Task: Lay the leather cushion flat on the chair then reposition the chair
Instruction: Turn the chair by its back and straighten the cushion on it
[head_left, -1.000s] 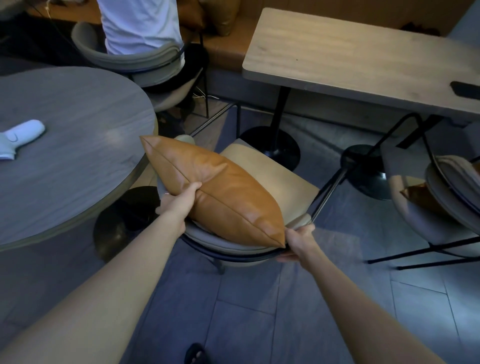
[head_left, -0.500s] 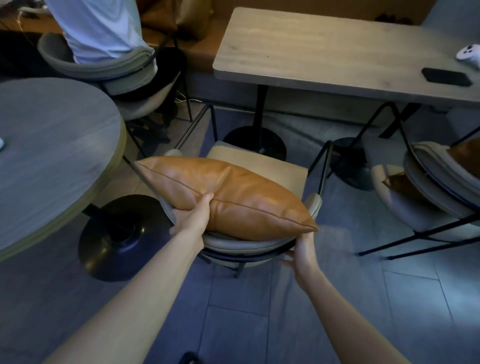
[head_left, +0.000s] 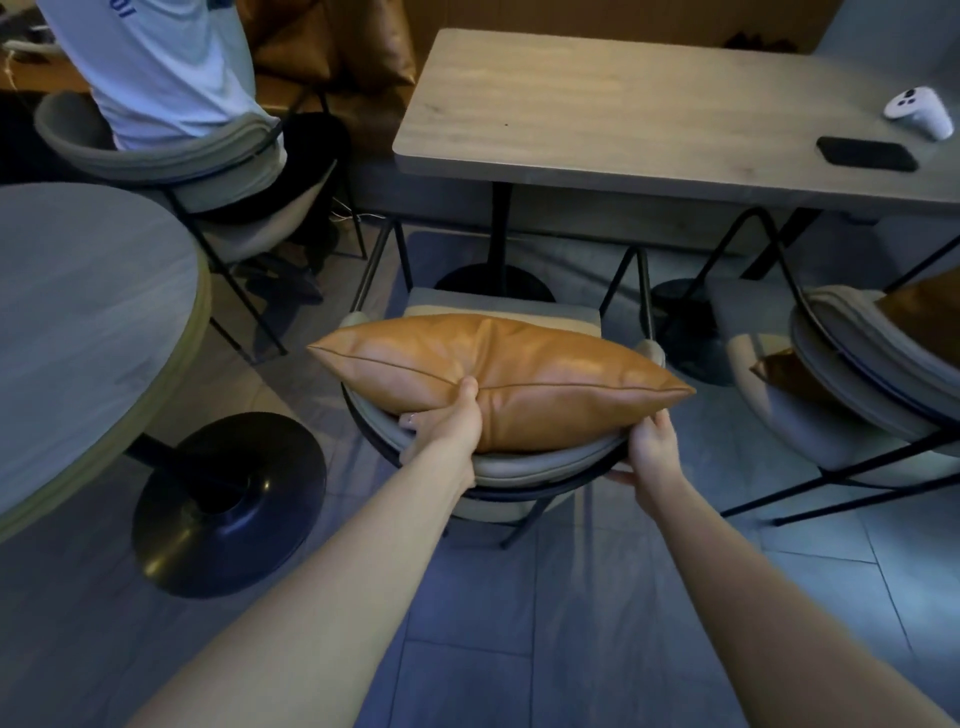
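Observation:
A tan leather cushion (head_left: 524, 374) stands on its long edge against the curved backrest of a grey chair (head_left: 540, 465), which faces the rectangular table. My left hand (head_left: 449, 423) grips the cushion's near face, thumb on its seam, fingers between cushion and backrest. My right hand (head_left: 649, 447) holds the backrest's right end, just under the cushion's right corner. The beige seat pad shows only as a strip behind the cushion.
A rectangular wooden table (head_left: 649, 109) with a black phone (head_left: 865, 153) and white controller (head_left: 919, 111) stands ahead. A round table (head_left: 88, 322) on a black base (head_left: 228, 499) is left. A seated person (head_left: 171, 67) occupies the far-left chair; another chair (head_left: 852, 379) stands right.
The chair has swung round with both hands on it, so it now squarely faces the rectangular table. The cushion turned with it and lies level across the backrest.

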